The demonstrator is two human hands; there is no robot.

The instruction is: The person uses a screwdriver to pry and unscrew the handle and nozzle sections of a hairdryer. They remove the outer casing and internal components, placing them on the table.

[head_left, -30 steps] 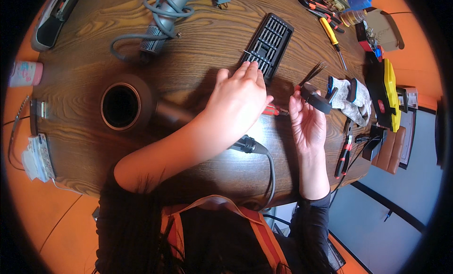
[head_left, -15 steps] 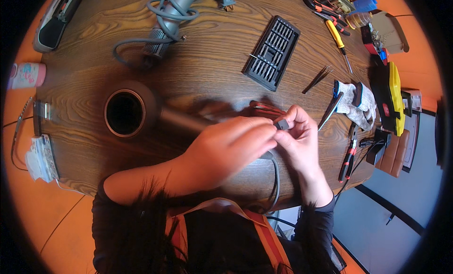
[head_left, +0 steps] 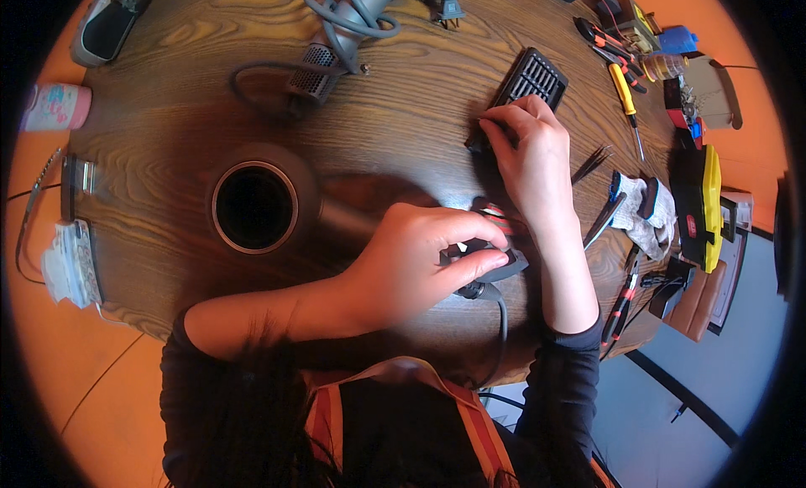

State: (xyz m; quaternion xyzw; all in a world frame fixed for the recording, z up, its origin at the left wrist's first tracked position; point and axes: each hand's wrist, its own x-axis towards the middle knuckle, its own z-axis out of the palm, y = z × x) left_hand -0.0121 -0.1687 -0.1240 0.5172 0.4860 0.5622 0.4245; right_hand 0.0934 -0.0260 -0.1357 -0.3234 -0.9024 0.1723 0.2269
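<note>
My left hand [head_left: 411,257] is closed over the lower end of the brown hair dryer [head_left: 252,207], thumb and index finger meeting beside a dark grey part [head_left: 509,268]. What it pinches is mostly hidden. The dryer lies with its round opening upward, its handle running under that hand, and a grey cord [head_left: 502,316] comes out near the wrist side. My right hand [head_left: 535,148] reaches over the near end of the black screwdriver bit case [head_left: 537,76], its fingers pinched together at the case's left edge. Anything between those fingers is too small to make out.
A red-and-black item [head_left: 494,211] lies between my hands. Tweezers [head_left: 593,164], a glove [head_left: 645,211], pliers [head_left: 621,307] and a yellow screwdriver [head_left: 624,89] are on the right, by a yellow-black case [head_left: 709,207]. A grey corded appliance [head_left: 323,64] lies at the back.
My right hand has left the small dark grey part both hands held and moved away to the bit case. My left hand has stayed near the handle's end. The whole view has shifted slightly.
</note>
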